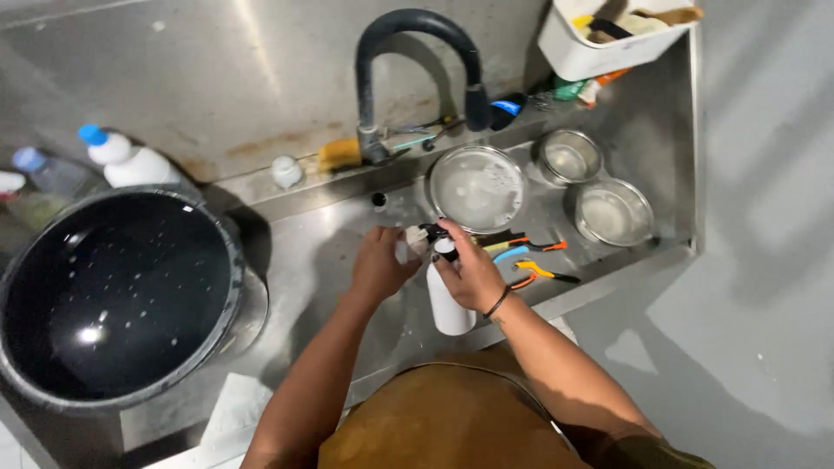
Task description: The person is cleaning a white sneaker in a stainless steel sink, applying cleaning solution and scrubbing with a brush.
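— Two hands at the middle of the steel sink (330, 252); what do we have in them?

— Our right hand (473, 274) is wrapped tight around the neck of a white spray bottle (449, 308), which stands upright over the sink floor. Our left hand (378, 265), at nine o'clock from it, has its fingers curled at the bottle's black nozzle (432, 233); how firmly it pinches we cannot tell.

— And around us?

— At twelve o'clock, a round metal pan (477, 188) under the dark curved faucet (417, 52). Two smaller steel bowls (613, 211) sit at two o'clock. Colourful-handled tools (530, 256) lie just beside our right hand at three o'clock. A big black basin (113, 291) of water fills nine o'clock, well apart.
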